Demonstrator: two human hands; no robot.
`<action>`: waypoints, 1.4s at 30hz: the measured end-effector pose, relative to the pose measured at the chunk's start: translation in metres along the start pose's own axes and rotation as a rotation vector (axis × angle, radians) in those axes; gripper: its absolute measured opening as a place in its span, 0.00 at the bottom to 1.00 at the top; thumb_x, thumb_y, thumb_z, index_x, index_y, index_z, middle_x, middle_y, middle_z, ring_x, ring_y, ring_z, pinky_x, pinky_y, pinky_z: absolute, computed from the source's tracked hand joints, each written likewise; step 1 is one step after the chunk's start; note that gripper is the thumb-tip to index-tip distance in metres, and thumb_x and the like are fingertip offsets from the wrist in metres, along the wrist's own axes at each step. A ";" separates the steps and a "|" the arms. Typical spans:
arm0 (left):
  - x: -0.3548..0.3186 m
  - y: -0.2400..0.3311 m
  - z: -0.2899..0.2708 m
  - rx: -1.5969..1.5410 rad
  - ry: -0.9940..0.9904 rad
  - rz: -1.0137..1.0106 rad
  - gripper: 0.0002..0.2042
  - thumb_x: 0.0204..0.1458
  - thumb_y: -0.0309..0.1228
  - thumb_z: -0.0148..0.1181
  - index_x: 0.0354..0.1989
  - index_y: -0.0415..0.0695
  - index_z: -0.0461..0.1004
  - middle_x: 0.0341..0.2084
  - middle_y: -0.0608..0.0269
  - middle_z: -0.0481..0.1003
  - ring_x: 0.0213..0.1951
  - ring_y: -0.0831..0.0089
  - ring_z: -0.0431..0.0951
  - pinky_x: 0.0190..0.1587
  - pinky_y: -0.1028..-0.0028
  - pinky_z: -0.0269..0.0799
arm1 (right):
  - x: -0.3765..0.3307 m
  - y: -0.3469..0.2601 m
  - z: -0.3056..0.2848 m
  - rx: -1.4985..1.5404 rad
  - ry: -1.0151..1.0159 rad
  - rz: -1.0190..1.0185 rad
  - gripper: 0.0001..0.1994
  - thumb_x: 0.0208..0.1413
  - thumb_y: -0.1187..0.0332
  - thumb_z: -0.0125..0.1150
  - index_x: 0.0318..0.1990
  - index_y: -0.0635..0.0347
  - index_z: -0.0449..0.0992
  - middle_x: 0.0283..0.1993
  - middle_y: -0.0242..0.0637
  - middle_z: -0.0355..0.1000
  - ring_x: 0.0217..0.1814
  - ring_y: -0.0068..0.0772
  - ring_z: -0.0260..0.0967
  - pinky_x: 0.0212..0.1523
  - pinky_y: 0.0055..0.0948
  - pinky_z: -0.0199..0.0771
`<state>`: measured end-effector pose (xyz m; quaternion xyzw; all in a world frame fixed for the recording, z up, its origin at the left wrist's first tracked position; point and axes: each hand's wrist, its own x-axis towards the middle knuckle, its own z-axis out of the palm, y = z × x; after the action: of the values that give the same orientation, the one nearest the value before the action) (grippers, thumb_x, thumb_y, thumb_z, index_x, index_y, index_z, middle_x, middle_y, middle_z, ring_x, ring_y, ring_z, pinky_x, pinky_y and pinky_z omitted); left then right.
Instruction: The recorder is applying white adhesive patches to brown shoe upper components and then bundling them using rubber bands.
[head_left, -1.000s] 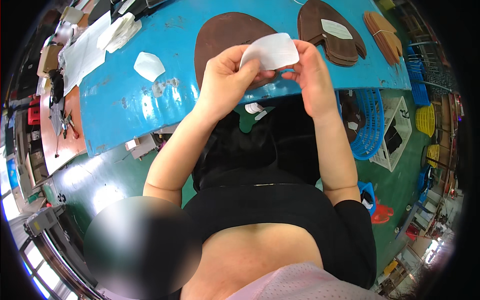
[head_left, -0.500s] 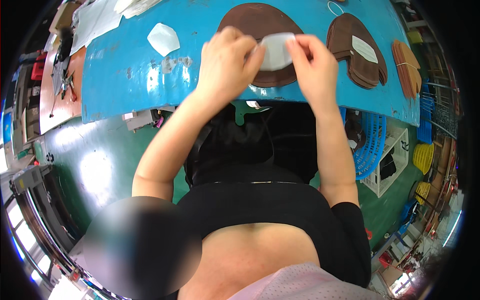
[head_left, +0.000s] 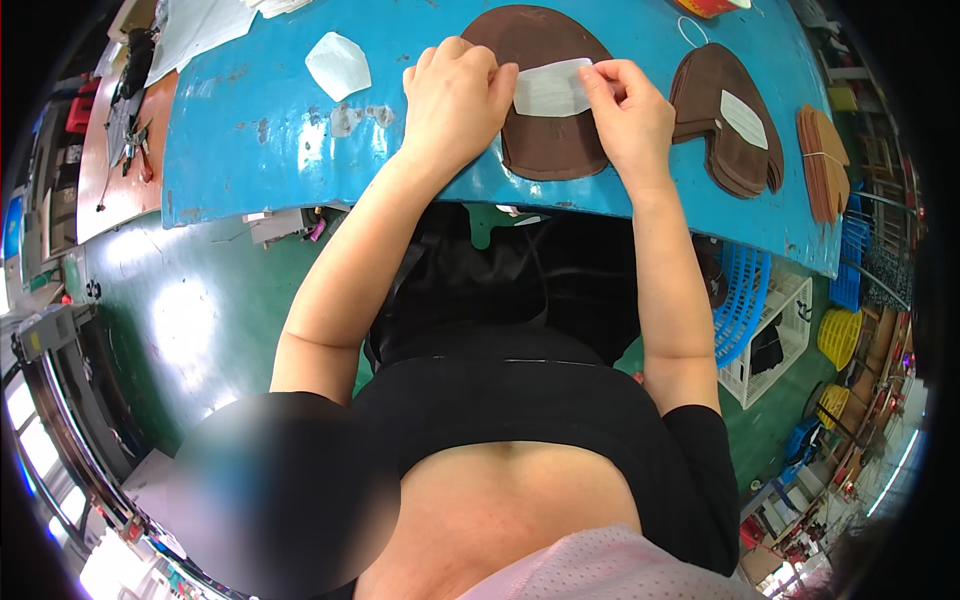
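A thin white patch (head_left: 552, 90) lies over a rounded brown panel (head_left: 556, 148), which looks like leather or cloth, on the blue table. Its right end is pinched between the thumb and fingers of my right hand (head_left: 636, 122). At its left end is my left hand (head_left: 455, 108), fingers curled and thumb against the patch's edge; the fingertips are partly hidden behind the hand. To the right sits a stack of brown panels (head_left: 742, 170) with white pieces (head_left: 744, 122) on top. Another white piece (head_left: 338, 66) lies alone on the left.
Tan pieces (head_left: 822, 170) tied in a bundle lie at the right end of the blue table (head_left: 270, 180). A red bowl-like container (head_left: 712, 6) stands at the far edge. Below the table are a blue basket (head_left: 745, 300) and a white crate (head_left: 775, 345).
The white patch has come down flatter onto the brown panel and shifted slightly left. My hands stay at its two ends. The view has shifted a little, bringing the red container in.
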<state>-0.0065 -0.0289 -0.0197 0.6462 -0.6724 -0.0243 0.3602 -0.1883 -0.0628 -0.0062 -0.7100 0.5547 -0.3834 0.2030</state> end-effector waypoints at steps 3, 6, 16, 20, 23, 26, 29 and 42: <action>0.003 -0.003 -0.003 -0.163 -0.039 -0.087 0.12 0.51 0.41 0.57 0.31 0.45 0.76 0.35 0.61 0.73 0.41 0.60 0.71 0.44 0.61 0.62 | 0.004 0.005 -0.001 0.311 0.055 0.014 0.10 0.52 0.63 0.62 0.33 0.61 0.76 0.23 0.29 0.74 0.25 0.17 0.68 0.27 0.19 0.67; 0.000 0.008 -0.006 -0.024 0.062 0.105 0.14 0.54 0.42 0.54 0.39 0.46 0.76 0.34 0.59 0.75 0.40 0.59 0.73 0.45 0.64 0.64 | 0.005 0.002 -0.004 0.586 -0.034 -0.065 0.09 0.53 0.66 0.63 0.33 0.64 0.75 0.24 0.27 0.72 0.26 0.11 0.65 0.27 0.14 0.64; 0.002 -0.009 0.000 -0.180 -0.027 0.003 0.15 0.49 0.44 0.57 0.23 0.46 0.79 0.37 0.64 0.75 0.44 0.62 0.70 0.47 0.62 0.57 | 0.002 0.000 0.008 0.392 -0.023 -0.018 0.09 0.52 0.65 0.63 0.33 0.63 0.75 0.25 0.28 0.73 0.26 0.13 0.66 0.27 0.16 0.66; 0.005 -0.011 0.000 -0.311 -0.033 -0.059 0.14 0.50 0.42 0.58 0.25 0.43 0.78 0.37 0.62 0.75 0.42 0.62 0.71 0.46 0.63 0.61 | 0.001 -0.005 0.005 0.324 0.029 -0.041 0.08 0.51 0.65 0.63 0.33 0.60 0.76 0.24 0.29 0.74 0.25 0.15 0.68 0.27 0.18 0.67; 0.005 -0.013 0.000 -0.350 -0.058 -0.087 0.14 0.50 0.41 0.58 0.25 0.42 0.78 0.37 0.61 0.75 0.42 0.61 0.71 0.46 0.63 0.62 | 0.000 -0.005 0.004 0.300 0.033 -0.040 0.08 0.51 0.65 0.63 0.32 0.59 0.77 0.23 0.29 0.74 0.24 0.16 0.69 0.27 0.18 0.68; 0.005 -0.012 0.000 -0.239 -0.055 -0.016 0.14 0.50 0.41 0.58 0.24 0.42 0.77 0.37 0.61 0.75 0.41 0.60 0.71 0.45 0.62 0.62 | -0.002 -0.003 0.006 0.189 0.034 -0.046 0.08 0.50 0.64 0.63 0.31 0.58 0.77 0.23 0.29 0.74 0.24 0.18 0.69 0.27 0.19 0.68; 0.004 -0.013 0.003 -0.142 -0.007 0.066 0.14 0.50 0.39 0.59 0.24 0.39 0.76 0.35 0.59 0.75 0.39 0.59 0.73 0.43 0.63 0.67 | -0.002 -0.003 0.006 0.136 0.024 -0.050 0.07 0.50 0.64 0.63 0.31 0.58 0.77 0.22 0.30 0.74 0.23 0.20 0.70 0.26 0.21 0.68; 0.001 0.014 -0.028 -0.014 -0.029 0.445 0.23 0.50 0.38 0.58 0.53 0.42 0.65 0.53 0.56 0.66 0.53 0.59 0.67 0.55 0.58 0.59 | 0.001 -0.007 -0.016 -0.061 0.195 -0.581 0.15 0.50 0.65 0.62 0.46 0.57 0.74 0.46 0.39 0.72 0.48 0.40 0.68 0.46 0.32 0.68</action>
<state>-0.0041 -0.0155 0.0082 0.4790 -0.8033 0.0419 0.3515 -0.1960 -0.0598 0.0091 -0.8043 0.3569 -0.4750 0.0093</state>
